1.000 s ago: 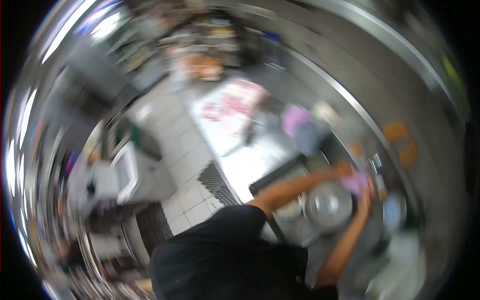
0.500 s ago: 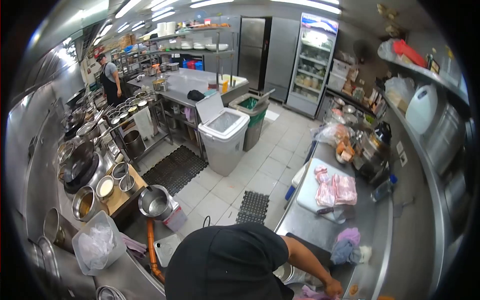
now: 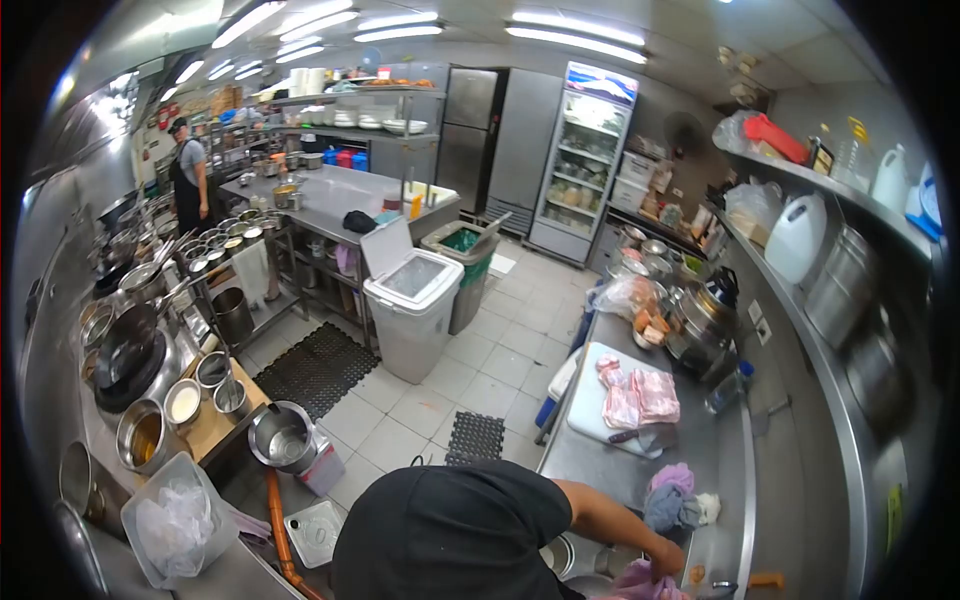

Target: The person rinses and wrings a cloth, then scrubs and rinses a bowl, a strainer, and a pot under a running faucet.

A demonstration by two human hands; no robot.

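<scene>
Fingers of left hand: angled down at crumpled purple cloth, touching; pinch or spread, cannot tell. Arm: bare, elbow bent, reaching from short black fabric sleeve. Cloth: low at counter's near end, beside round metal pans. Counter: stainless steel, bearing white cutting board, raw pink meat slabs. Room: pale tiled floor, glass-door refrigerator.

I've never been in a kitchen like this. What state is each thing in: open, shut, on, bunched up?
Left hand: on the purple cloth
Purple cloth: crumpled
Meat: raw, in pieces
Knife: lying down
Glass-door fridge: shut, lit
White bin: lid raised
Blue-capped bottle: closed
Ceiling lights: on
</scene>
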